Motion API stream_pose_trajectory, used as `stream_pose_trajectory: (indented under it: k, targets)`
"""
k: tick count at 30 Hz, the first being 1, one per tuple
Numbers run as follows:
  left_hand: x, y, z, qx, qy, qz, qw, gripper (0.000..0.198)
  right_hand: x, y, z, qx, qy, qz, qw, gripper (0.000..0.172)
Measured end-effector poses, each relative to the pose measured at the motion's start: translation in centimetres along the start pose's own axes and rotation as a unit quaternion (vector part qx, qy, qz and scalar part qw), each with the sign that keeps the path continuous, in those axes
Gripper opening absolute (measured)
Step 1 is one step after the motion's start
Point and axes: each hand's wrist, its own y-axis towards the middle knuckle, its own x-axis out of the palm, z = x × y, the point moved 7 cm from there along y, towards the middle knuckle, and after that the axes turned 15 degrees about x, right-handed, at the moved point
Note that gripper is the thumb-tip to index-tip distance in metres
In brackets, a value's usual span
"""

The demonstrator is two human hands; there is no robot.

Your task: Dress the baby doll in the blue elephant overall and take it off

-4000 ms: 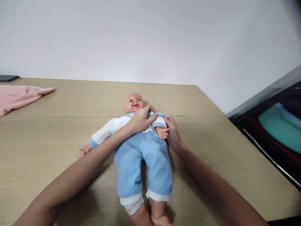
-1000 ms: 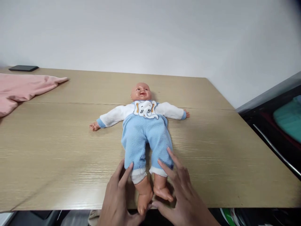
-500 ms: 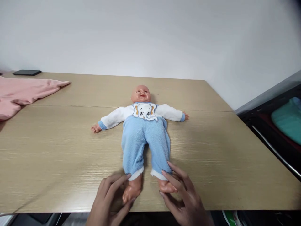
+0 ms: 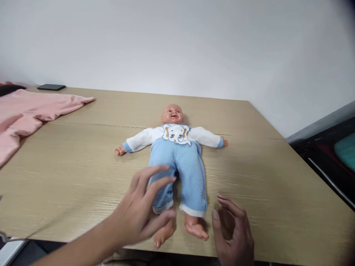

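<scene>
A baby doll lies on its back on the wooden table, its head away from me and its arms spread wide. Its fleece outfit has blue trousers, white sleeves with blue cuffs, and a white elephant on the chest. Bare doll feet stick out below white-trimmed hems. Over the doll's leg on the left is my left hand, fingers spread and holding nothing; whether it touches the cloth I cannot tell. My right hand is at the table's near edge, right of the doll's feet, with fingers curved and apart around nothing.
Pink cloth lies on the left of the table. Behind it a flat dark object rests near the wall. Beyond the right edge stands a dark holder with green fabric in it.
Both hands have let go of the trouser hems. My left hand has risen over the doll's leg, and the right has moved off to the right. The view has shifted slightly.
</scene>
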Motion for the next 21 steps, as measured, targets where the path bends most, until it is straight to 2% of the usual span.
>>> stream_pose_trajectory:
  k: [2, 4, 7, 8, 9, 10, 12, 14, 17, 21]
  targets:
    - [0.4, 6.0, -1.4, 0.041, 0.004, 0.005, 0.999, 0.041, 0.4, -0.4, -0.8, -0.053, -0.026, 0.006, 0.998, 0.028]
    - [2.5, 12.0, -3.3, 0.056, 0.025, -0.034, 0.998, 0.043, 0.5, -0.6, -1.2, -0.079, -0.044, 0.010, 0.996, 0.027]
    - [8.0, 19.7, -6.0, 0.076, 0.076, -0.149, 0.983, 0.057, 0.3, -0.7, -1.1, -0.067, -0.050, 0.015, 0.996, 0.019]
    - [10.2, 21.5, -7.0, 0.067, 0.085, -0.210, 0.972, 0.064, 0.3, -0.8, -1.0, -0.065, -0.052, 0.018, 0.996, 0.018]
    - [12.6, 22.9, -7.9, 0.058, 0.082, -0.280, 0.955, 0.072, 0.2, -0.8, -1.0, -0.068, -0.054, 0.021, 0.996, 0.017]
    - [14.4, 24.1, -8.5, 0.056, 0.072, -0.316, 0.944, 0.076, 0.2, -0.8, -1.0, -0.073, -0.057, 0.023, 0.995, 0.016]
    - [17.2, 25.7, -9.4, 0.057, 0.053, -0.362, 0.929, 0.078, 0.3, -0.8, -1.0, -0.081, -0.059, 0.024, 0.995, 0.016]
    - [18.8, 26.7, -9.8, 0.062, 0.036, -0.382, 0.922, 0.072, 0.3, -0.8, -0.8, -0.083, -0.059, 0.020, 0.995, 0.014]
    - [19.2, 27.5, -10.0, 0.074, 0.016, -0.380, 0.922, 0.059, 0.5, -1.0, -0.7, -0.091, -0.059, 0.007, 0.994, 0.010]
    - [16.8, 28.9, -10.3, 0.089, 0.002, -0.313, 0.946, 0.058, 0.6, -1.2, -0.9, -0.095, -0.054, 0.000, 0.994, 0.010]
